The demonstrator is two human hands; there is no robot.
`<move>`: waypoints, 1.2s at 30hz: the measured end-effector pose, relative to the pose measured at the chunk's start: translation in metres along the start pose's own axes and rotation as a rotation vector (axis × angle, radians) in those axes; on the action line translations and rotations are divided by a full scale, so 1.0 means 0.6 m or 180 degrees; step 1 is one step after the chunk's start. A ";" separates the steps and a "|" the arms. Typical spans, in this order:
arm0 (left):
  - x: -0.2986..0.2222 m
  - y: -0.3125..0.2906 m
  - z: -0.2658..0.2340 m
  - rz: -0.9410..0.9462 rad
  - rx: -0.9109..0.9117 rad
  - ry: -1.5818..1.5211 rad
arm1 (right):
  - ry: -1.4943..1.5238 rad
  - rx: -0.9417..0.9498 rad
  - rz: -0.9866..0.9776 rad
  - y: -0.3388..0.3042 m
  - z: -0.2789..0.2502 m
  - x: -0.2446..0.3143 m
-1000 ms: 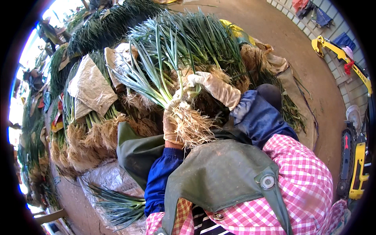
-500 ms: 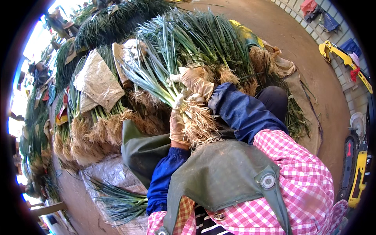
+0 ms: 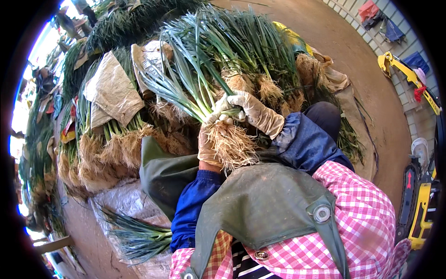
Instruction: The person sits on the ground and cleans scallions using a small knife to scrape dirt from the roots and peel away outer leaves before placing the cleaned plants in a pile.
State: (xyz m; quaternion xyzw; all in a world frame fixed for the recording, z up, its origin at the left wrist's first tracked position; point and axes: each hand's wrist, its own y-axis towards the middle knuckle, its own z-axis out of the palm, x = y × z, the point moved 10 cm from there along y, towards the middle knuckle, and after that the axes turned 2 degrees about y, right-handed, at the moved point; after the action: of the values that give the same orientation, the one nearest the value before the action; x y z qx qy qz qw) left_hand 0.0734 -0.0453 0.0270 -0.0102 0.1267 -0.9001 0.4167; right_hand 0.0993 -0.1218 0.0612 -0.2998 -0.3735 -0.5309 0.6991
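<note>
My left hand (image 3: 210,148), in a soiled pale glove, is closed round the lower stems of a bunch of green onions (image 3: 197,104). The bunch leans to the upper left, and its tangled tan roots (image 3: 232,144) hang over my lap. At the bunch's right side, my right hand (image 3: 260,113), gloved alike, has its fingers closed on a dark green leaf (image 3: 222,81) of a green onion. The fingertips are close to the white stem bases. Where that leaf joins the bunch is hidden by the fingers.
Beyond my hands lies a big heap of green onions (image 3: 246,42). More rooted bundles (image 3: 111,144) stand at left, partly under tan sacking (image 3: 114,88). A small pile of green onions (image 3: 139,235) rests on plastic sheeting (image 3: 107,200). A yellow machine arm (image 3: 404,67) is at far right.
My right hand has shifted right and a little lower, from across the stems to the bunch's side, and now pinches a dark leaf. My left hand keeps its hold.
</note>
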 end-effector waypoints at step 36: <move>-0.036 0.027 -0.016 0.0406 -0.0338 0.0821 | -0.3546 -0.1725 0.0734 0.128 -0.313 0.135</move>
State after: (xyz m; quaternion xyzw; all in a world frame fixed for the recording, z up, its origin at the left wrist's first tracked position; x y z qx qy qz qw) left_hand 0.0984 -0.0370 0.0158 0.0916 0.2271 -0.8577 0.4521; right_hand 0.2246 -0.2973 0.0259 -0.7361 -0.4991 -0.2921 0.3516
